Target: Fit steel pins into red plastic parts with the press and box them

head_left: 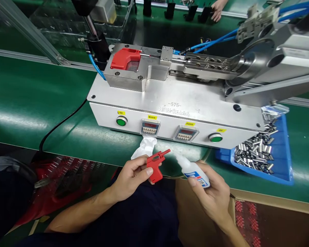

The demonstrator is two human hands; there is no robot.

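Note:
Between the thumb and fingers of my left hand (134, 176) is a red pistol-shaped plastic part (156, 168), its thin barrel pointing up and right. My right hand (214, 192) grips a white glue bottle (194, 171) with a blue and red label. The bottle's nozzle tilts up and left, a short gap away from the barrel. Just beyond both hands stands a metal press machine (154, 92). A second red pistol-shaped part (125, 58) lies in its metal fixture (126, 80), with a rod at its front end.
A white tissue (145, 145) lies before the machine. At right, a blue bin (285, 151) holds many small metal tubes (257, 154). A cardboard box (272, 199) with red parts sits below the bench edge. Another person's hand (217, 10) shows at the far back.

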